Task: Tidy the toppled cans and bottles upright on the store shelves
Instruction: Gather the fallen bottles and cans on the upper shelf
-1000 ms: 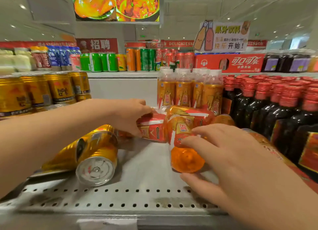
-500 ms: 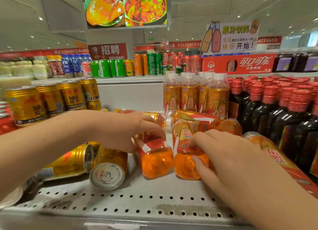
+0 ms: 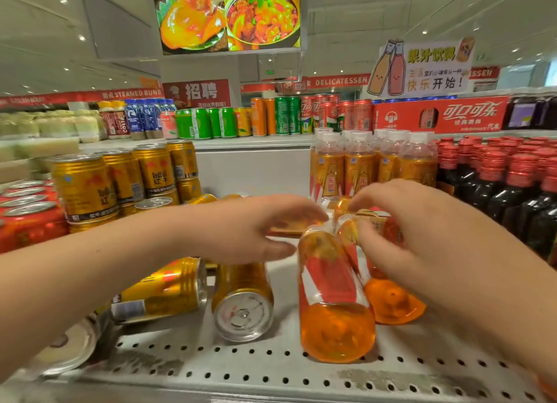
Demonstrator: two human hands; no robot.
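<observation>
While two orange bottles lie on their sides at the lower middle of the frame, bases toward me, my right hand (image 3: 422, 230) curls round the farther bottle (image 3: 391, 300). My left hand (image 3: 250, 230) hangs spread just beside the neck of the nearer bottle (image 3: 334, 297), holding nothing. I judge it best to grip each body high, swing the base down and seat it flat before the upright bottles (image 3: 358, 167). Two gold cans (image 3: 242, 309) lie toppled at lower left. The perforated shelf (image 3: 271, 375) looks slick, so round things may roll. Dark red-capped bottles (image 3: 518, 185) crowd the right, and a food screen (image 3: 226, 13) hangs at the top.
</observation>
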